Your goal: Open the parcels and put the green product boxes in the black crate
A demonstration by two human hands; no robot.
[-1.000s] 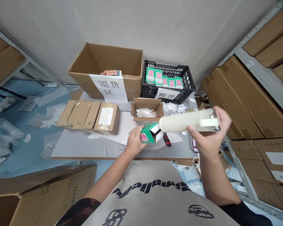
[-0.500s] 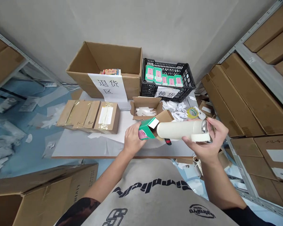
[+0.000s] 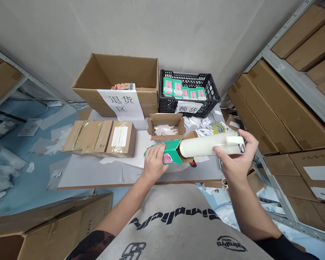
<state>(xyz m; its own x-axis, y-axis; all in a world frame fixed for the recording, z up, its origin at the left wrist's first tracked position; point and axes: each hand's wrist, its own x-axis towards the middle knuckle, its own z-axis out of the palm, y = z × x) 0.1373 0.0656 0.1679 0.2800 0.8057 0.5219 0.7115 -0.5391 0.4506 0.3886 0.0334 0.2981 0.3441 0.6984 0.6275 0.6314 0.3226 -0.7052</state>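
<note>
since earlier, rolled one cream bottle (image 3: 203, 145) handle-upward at three o'clock, end-on to one green carton (image 3: 172, 148); grasping bottle with right hand (image 3: 237, 157), wrist bent; clasping carton with left hand (image 3: 154, 161); in black crate (image 3: 168, 105), one o'clock, five more cartons (image 3: 185, 93).

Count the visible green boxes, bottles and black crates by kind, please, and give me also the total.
Green boxes: 6 (5 in the crate, 1 in the left hand)
Bottles: 1 (in the right hand)
Black crates: 1
Total: 8
</note>
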